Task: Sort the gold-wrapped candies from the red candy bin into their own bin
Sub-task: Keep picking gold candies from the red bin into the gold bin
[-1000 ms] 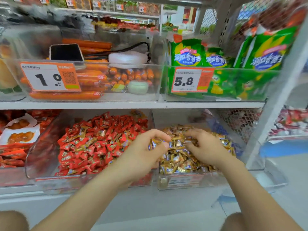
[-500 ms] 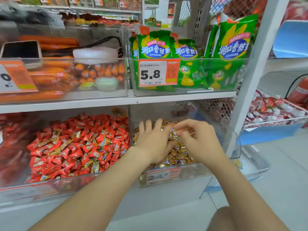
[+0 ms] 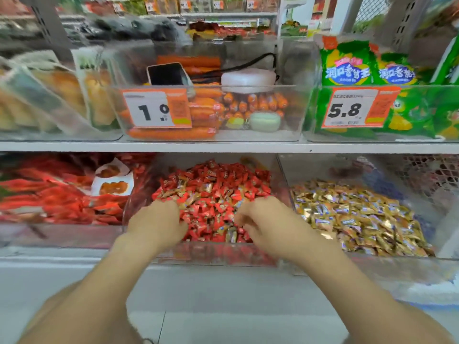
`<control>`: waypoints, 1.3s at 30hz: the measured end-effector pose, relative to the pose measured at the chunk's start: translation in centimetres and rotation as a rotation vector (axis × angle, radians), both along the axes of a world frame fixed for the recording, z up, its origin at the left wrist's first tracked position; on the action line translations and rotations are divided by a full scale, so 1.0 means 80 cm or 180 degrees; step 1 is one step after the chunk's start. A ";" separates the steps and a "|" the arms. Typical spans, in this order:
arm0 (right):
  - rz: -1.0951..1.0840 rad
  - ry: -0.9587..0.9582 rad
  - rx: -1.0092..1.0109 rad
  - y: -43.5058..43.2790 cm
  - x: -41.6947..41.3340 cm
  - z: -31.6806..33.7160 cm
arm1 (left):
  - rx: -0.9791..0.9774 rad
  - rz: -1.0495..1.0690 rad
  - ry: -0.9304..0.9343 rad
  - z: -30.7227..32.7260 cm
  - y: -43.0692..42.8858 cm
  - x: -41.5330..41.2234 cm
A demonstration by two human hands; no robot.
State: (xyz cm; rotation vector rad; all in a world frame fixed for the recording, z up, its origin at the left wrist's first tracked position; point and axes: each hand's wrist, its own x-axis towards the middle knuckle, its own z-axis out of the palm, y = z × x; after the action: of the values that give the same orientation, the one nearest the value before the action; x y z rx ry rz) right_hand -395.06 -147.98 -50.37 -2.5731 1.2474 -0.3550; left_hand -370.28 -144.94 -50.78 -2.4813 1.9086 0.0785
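The clear red candy bin point(image 3: 213, 255) sits in the middle of the lower shelf, heaped with red candies point(image 3: 223, 177). A few gold-wrapped candies point(image 3: 206, 187) lie mixed into the heap. To its right stands the gold candy bin point(image 3: 360, 265), holding a pile of gold candies point(image 3: 360, 219). Both my hands are inside the red bin. My left hand point(image 3: 157, 220) rests on the left side of the heap, its fingertips buried among wrappers. My right hand point(image 3: 263, 219) hovers over the right side with fingers loosely curled down and nothing visible in them. Both hands are blurred.
The shelf above point(image 3: 223, 146) overhangs the bins and carries a clear bin of orange sausages point(image 3: 173, 132) with a phone point(image 3: 167, 74) in it, plus green snack bags point(image 3: 347, 68). Red packets point(image 3: 49, 194) fill the bin on the left. Grey floor point(image 3: 223, 306) lies below.
Both hands have left the gold candy bin and moved left into the red candy bin. The view has swung left, so the red bin is now central.
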 end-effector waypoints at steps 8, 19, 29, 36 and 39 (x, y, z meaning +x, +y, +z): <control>0.0488 0.0511 0.0626 -0.050 0.063 -0.026 | 0.1453 -0.0053 0.0843 0.002 -0.030 0.021; 0.0603 0.1325 0.0044 -0.064 0.081 -0.046 | 0.0293 -0.1013 0.1412 -0.020 -0.041 0.034; 0.0223 -0.0340 0.0807 -0.061 0.037 -0.017 | 0.0182 -0.0994 0.1662 -0.020 -0.038 0.041; -0.0146 -0.1052 0.1138 -0.049 0.029 -0.009 | 0.0224 -0.0929 0.2219 -0.007 -0.032 0.027; -0.0697 -0.1664 0.1505 -0.046 0.035 -0.005 | 0.0362 -0.0850 0.2418 -0.002 -0.031 0.021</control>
State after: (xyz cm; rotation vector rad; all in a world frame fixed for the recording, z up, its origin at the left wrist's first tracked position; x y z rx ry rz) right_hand -392.26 -151.69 -50.79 -1.7996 1.2275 -0.6381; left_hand -368.59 -147.46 -50.96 -2.2651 2.3502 1.2360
